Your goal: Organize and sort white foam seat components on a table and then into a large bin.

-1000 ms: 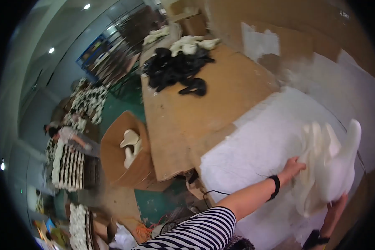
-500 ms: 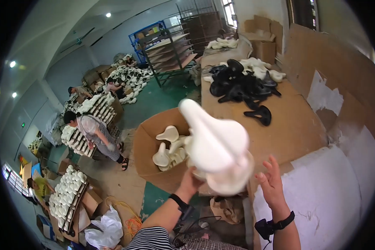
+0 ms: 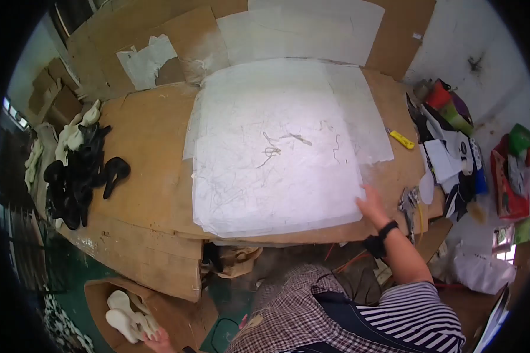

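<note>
My left hand (image 3: 156, 340) is low at the far left, by the cardboard box (image 3: 176, 307). Its fingers close on the narrow ends of cream bicycle saddle shells (image 3: 122, 325), which overlap over the box; the fingertips are partly hidden. My right hand (image 3: 373, 206) is open and holds nothing, at the right edge of the white sheet (image 3: 265, 194) covering the middle of the table. On the sheet lie thin scraps of thread (image 3: 271, 152). Black saddle covers (image 3: 70, 188) are heaped at the table's left end, with more cream shells (image 3: 70, 136) behind.
A yellow utility knife (image 3: 401, 139) lies right of the sheet. Nearer me is a metal tool with a yellow hose (image 3: 407, 203). Bags and cloth pieces (image 3: 453, 153) crowd the right end. Cardboard panels (image 3: 194, 41) stand along the back.
The view has swung right to the white-covered table. The cream shells raised before me are gone from there; my left hand is now low at the box, my right hand over the sheet's edge.
</note>
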A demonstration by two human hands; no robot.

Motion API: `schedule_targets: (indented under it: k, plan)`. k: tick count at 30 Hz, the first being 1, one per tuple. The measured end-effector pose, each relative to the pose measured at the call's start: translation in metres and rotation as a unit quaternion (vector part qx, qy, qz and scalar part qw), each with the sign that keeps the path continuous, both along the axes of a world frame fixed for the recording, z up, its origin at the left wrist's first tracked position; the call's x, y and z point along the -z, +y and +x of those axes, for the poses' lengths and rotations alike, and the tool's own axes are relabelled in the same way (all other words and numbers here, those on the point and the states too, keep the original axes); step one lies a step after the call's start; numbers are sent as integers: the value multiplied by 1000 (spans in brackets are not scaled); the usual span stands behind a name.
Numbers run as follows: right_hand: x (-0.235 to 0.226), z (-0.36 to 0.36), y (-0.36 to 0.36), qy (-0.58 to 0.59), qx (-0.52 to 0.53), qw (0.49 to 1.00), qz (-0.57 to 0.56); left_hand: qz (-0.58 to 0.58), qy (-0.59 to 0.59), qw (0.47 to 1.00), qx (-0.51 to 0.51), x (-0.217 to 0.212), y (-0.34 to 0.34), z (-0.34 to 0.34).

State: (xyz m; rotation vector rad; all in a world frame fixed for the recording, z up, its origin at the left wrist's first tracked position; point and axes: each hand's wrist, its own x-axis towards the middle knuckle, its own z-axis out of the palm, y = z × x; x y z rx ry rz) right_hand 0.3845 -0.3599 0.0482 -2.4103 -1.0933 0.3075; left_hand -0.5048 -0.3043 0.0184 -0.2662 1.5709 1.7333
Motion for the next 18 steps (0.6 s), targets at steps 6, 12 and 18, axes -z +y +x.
schedule_targets:
  k: [6,12,18]
  plan:
    - [36,108,-176,-154,115,979,-59,-47,-95,952,288,-11,-11,190]
    - [-47,57,-152,-266,-39,959,-88,-163,-47,961,216,5,-20,259]
    - [-73,33,-90,-155,0,950,-270,-171,-67,957,227,21,-28,268]
